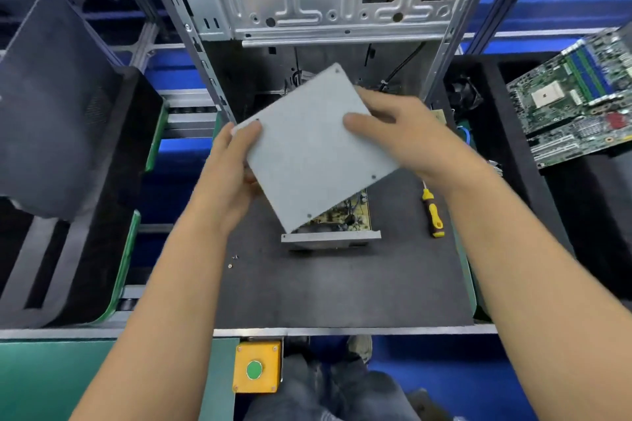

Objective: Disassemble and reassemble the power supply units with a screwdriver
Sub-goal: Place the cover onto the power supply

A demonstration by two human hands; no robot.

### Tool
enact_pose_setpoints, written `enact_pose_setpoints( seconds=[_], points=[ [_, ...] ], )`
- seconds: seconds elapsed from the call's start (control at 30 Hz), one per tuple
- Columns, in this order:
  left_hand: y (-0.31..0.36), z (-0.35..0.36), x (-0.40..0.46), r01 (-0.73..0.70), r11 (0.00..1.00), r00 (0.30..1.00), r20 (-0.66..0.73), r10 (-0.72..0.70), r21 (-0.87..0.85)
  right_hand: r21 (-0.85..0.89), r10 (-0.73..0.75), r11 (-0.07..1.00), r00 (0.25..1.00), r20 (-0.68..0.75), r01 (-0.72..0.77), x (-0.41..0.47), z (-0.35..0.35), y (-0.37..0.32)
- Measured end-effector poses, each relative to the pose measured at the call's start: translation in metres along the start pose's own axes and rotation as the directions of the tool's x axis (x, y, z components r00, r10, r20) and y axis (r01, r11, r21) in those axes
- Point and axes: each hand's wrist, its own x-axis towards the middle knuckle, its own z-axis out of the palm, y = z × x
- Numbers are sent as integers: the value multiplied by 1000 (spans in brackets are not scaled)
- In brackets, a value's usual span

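Note:
A flat grey metal cover of the power supply is held tilted above the black mat. My left hand grips its left edge, thumb on top. My right hand grips its right edge, thumb lying across the top face. Under the cover sits the open power supply base, its circuit board partly showing. A yellow-and-black screwdriver lies on the mat to the right, untouched. Two or three loose screws lie on the mat to the left of the base.
A bare metal computer chassis stands behind the mat. A dark case panel leans at the left. A green motherboard lies in a black tray at the right. A yellow box with a green button hangs below the bench edge.

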Motion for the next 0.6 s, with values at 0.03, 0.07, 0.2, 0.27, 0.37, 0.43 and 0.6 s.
enact_pose_setpoints(
  seconds=[0.03,0.07,0.2,0.27,0.37,0.43,0.6],
  points=[
    [4,-4,1,60,998,998,-1,-60,-6,-63,-18,998,1000,12,19,8,-2,-12],
    [8,-7,1,98,995,995,-12,-98,-31,-106,-36,994,999,5,37,16,-4,-22],
    [7,-14,1,65,936,987,-118,-112,-347,-107,-116,991,912,-394,80,27,-12,-41],
    [1,-12,-3,36,854,987,-115,-112,-519,-20,-62,998,829,-555,61,15,-13,-34],
    [-12,1,-18,-17,772,983,-153,-104,-635,76,171,985,950,-261,-156,-16,9,-13],
    [-23,13,-30,-41,753,978,-181,-104,-657,167,209,967,972,-104,-190,-38,32,5],
    [-62,46,-62,-12,845,982,-167,-91,-534,468,237,883,887,-396,-27,-66,76,27]
  ],
)
